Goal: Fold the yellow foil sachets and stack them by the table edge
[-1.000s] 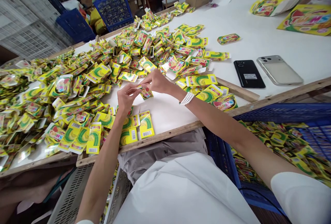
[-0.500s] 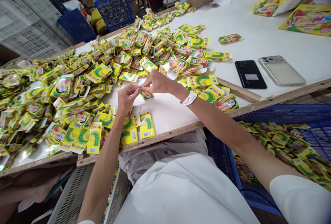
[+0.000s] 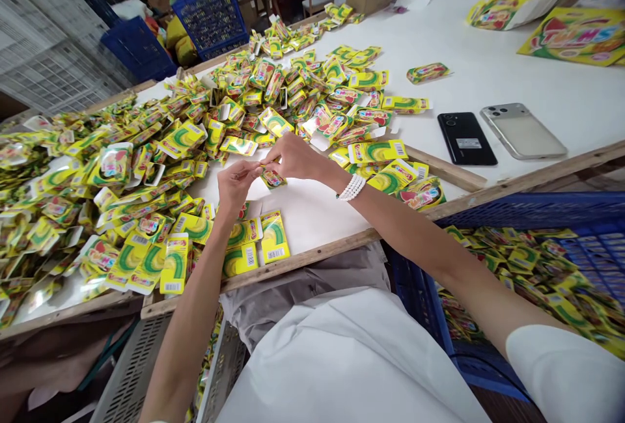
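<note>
The white-topped desk (image 3: 488, 84) stretches away from me, with a wooden edge (image 3: 303, 254) along my side. Just past that edge on my right stands a blue plastic crate (image 3: 537, 211), filled with yellow-and-green packets (image 3: 517, 260). A large heap of blister cards (image 3: 122, 176) covers the left of the desk and runs toward its far end. Toward the right, a black phone (image 3: 467, 139) and a silver-backed phone (image 3: 523, 131) lie side by side, just beyond a wooden slat (image 3: 444, 168). A few loose cards (image 3: 273, 237) lie near the desk's near edge, beside my left wrist.

My left hand (image 3: 234, 185) and right hand (image 3: 293, 157) are raised over a bare patch of the desk, both pinching, fingertips meeting just above a small blister card (image 3: 272, 178). Whatever lies between them is too small to tell. Fine work like this goes best with the fingertips alone and the wrists steady. The heap crowds close on my left, so my left forearm needs care not to drag the cards.
</note>
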Available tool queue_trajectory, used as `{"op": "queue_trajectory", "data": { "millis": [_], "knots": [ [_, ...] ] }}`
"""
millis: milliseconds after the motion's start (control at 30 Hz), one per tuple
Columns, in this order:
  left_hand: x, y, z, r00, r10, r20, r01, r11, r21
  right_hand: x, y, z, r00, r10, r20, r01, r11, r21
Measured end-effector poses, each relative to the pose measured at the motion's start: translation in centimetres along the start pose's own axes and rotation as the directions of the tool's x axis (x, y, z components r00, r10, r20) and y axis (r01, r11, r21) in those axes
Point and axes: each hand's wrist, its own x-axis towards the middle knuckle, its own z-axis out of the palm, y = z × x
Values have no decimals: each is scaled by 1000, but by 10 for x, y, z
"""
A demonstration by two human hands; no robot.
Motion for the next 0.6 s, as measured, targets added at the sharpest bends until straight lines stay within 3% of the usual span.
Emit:
{"op": "queue_trajectory", "data": {
  "millis": [267, 600],
  "knots": [
    [-1, 6, -5, 999, -9, 50, 7, 999, 36, 1, 0, 16, 996, -23, -81, 14, 993, -117],
    [-1, 2, -3, 1000, 1, 30, -2, 999, 50, -1, 4, 0, 990, -133, -43, 135, 990, 39]
  ]
}}
